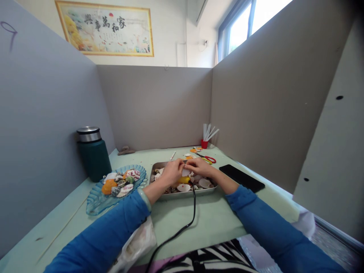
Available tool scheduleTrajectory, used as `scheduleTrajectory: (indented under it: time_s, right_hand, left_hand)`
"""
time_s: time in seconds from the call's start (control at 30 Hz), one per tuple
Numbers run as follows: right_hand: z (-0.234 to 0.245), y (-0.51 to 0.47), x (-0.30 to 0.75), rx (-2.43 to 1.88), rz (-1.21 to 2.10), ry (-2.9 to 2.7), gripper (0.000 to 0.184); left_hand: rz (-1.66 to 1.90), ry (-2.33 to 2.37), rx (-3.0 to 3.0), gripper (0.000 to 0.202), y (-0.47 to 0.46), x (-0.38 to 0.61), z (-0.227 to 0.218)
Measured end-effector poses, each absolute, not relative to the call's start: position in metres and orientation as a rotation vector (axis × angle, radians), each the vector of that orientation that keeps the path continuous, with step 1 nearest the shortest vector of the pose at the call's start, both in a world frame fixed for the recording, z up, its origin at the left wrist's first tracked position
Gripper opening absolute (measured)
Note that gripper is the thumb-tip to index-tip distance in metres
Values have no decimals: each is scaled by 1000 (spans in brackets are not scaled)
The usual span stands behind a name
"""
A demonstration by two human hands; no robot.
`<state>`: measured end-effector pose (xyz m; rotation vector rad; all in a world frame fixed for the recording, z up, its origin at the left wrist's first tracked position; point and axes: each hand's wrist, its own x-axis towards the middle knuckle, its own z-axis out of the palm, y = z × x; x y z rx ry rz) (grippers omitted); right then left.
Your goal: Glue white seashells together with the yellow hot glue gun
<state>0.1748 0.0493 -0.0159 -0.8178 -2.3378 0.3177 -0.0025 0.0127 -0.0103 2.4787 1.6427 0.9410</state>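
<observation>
My left hand [172, 172] and my right hand [200, 167] meet above a metal tray [173, 196], fingertips pinched close together. Whatever lies between the fingers is small and mostly hidden; I cannot make it out. Inside the tray are many seashells, among them a pale flat shell [184, 187] and another white shell [204, 183]. Under my hands rests a yellow tool [185, 179], partly covered, whose black cord [194, 212] runs over the front of the tray toward me.
On the left, a blue glass dish [96, 204] holds shells beside a dark green bottle [95, 161]. Scissors [209, 159], a red cup of white sticks [204, 144] and orange shells [196, 150] stand behind. A black phone [241, 177] lies right. Grey partitions [159, 106] enclose the table.
</observation>
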Motion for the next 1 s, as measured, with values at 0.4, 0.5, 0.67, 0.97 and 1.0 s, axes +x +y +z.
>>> scheduleTrajectory:
  time_s: [0.4, 0.5, 0.67, 0.97, 1.0]
  right_hand:
    - [-19, 52, 175, -797, 266, -2351, 37]
    - [-18, 51, 175, -782, 239, -2357, 35]
    - [-15, 47, 175, -736, 232, -2345, 34]
    - [-16, 48, 175, -715, 254, -2340, 33]
    - [-16, 49, 175, -709, 255, -2343, 33]
  left_hand:
    - [923, 1661, 2483, 24, 10, -2, -8]
    - [916, 1670, 2481, 24, 9, -2, -8]
    - [916, 1670, 2486, 24, 10, -2, -8]
    - [900, 1662, 2491, 24, 10, -1, -8]
    - [899, 1660, 2488, 24, 9, -1, -8]
